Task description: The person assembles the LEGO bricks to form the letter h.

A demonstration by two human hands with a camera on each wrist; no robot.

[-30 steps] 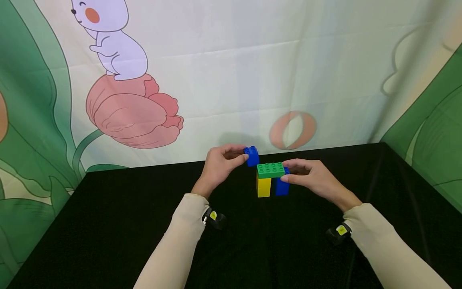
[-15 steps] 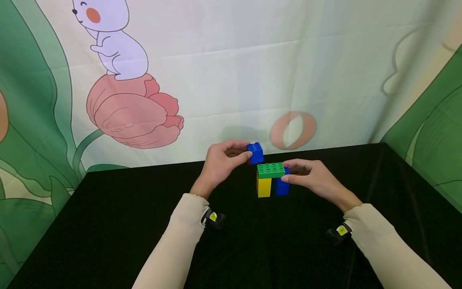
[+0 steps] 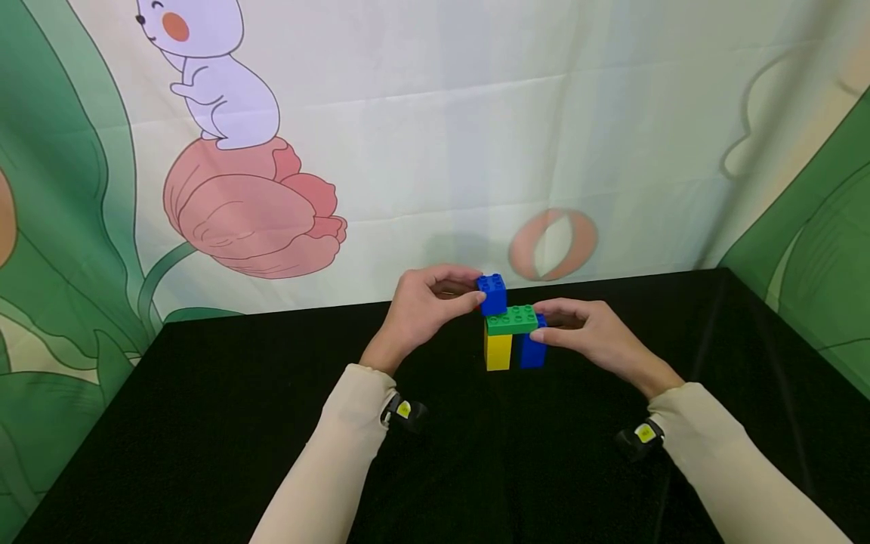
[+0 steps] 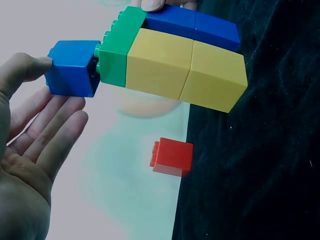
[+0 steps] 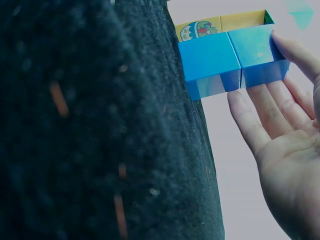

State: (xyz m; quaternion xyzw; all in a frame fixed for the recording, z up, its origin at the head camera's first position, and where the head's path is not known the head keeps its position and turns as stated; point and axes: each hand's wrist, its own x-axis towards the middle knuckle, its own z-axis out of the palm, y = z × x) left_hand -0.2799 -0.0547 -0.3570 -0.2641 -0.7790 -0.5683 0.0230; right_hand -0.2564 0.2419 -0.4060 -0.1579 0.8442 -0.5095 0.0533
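Observation:
My left hand (image 3: 424, 310) pinches a square blue toy building brick (image 3: 494, 296) between thumb and fingers. In the left wrist view the brick's hollow underside meets the end studs of a long green brick (image 4: 119, 52), slightly tilted against it. That green brick lies like a bridge across two pillars: stacked yellow bricks (image 3: 498, 352) on the left and stacked blue bricks (image 3: 533, 352) on the right. My right hand (image 3: 591, 332) pinches the top of the blue pillar, its thumb on the upper blue brick (image 5: 257, 50) just under the green one.
A red brick (image 4: 172, 156) stands on the black-covered table (image 3: 272, 423) behind the structure, mostly hidden in the head view. One yellow brick bears a printed picture (image 5: 197, 30). A printed curtain (image 3: 421, 151) hangs along the table's far edge.
My left hand has carried the blue brick to the right, from beside the structure onto the left end of the green brick. My right hand has stayed in place.

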